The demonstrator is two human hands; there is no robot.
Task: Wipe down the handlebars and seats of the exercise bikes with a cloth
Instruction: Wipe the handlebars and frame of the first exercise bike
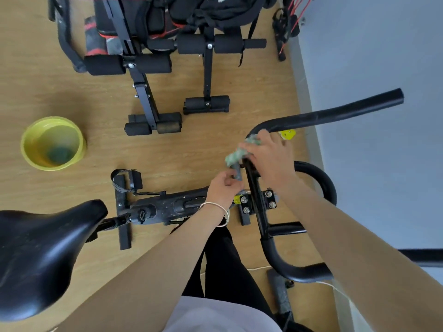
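The exercise bike's black handlebar (335,115) curves from the centre toward the upper right, with a second black loop (287,267) nearer me. My right hand (268,154) grips a green and white cloth (237,155) against the handlebar's middle bar. My left hand (224,186), with a bracelet at the wrist, pinches a small grey post (236,172) just below the cloth. The black glossy seat (40,255) fills the lower left, untouched.
A yellow bowl (52,143) holding water and something dark stands on the wooden floor at left. Black sit-up benches with foam rollers (153,92) stand at the back. A grey wall (383,68) runs along the right. The bike's pedal (127,179) sticks out left.
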